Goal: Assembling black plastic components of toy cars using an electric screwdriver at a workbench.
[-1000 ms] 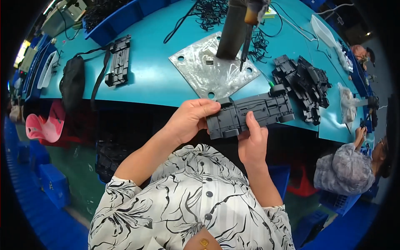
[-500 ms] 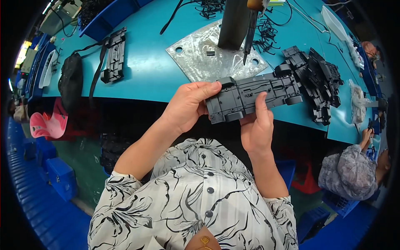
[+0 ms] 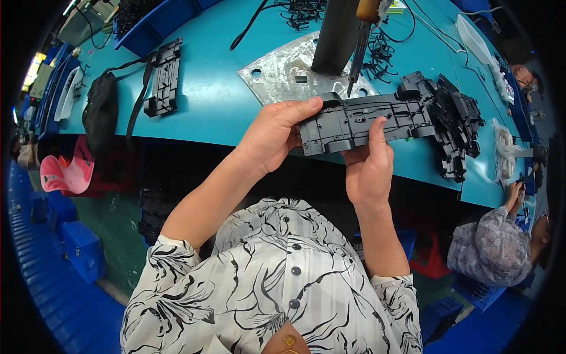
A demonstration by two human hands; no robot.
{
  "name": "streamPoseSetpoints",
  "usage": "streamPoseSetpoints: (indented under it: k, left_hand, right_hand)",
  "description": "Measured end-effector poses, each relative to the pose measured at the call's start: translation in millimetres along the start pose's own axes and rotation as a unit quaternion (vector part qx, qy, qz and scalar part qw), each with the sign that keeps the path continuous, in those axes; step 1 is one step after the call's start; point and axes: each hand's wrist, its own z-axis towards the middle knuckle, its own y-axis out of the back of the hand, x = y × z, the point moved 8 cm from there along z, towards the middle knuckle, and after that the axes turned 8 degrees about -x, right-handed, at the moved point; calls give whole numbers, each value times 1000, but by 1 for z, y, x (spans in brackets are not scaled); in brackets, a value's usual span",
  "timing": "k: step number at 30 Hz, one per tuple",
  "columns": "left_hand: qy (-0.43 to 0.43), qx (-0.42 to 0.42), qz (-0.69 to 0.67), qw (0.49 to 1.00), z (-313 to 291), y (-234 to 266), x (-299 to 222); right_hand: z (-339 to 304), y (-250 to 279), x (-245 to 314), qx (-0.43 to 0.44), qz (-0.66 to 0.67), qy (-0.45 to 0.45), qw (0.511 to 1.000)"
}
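At teal bench (image 3: 212,88) | left hand (image 3: 272,133) and right hand (image 3: 371,171) | both gripping black chassis (image 3: 342,120) (any lettering illegible)

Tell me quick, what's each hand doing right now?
Left hand: closed on the left end of the black plastic part.
Right hand: holding the same part's near edge, thumb on top.

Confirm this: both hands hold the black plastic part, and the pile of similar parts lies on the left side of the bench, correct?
Wrong side: the head view shows the pile of similar parts on the right of the bench. The left hand and right hand do both hold the black plastic part.
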Motion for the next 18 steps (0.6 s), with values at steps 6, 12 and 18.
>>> streamPoseSetpoints:
  k: [6,12,18]
  left_hand:
    - [-4,-22,19,1000,2,-1,-7]
    - [-18,-8,15,1000,4,-5,-11]
    - [-16,-16,18,1000,6,-2,-11]
  right_hand:
    - [4,-6,6,9,7,20,1000]
    - [3,-9,11,8,12,26,1000]
    - [4,-11,8,13,11,14,1000]
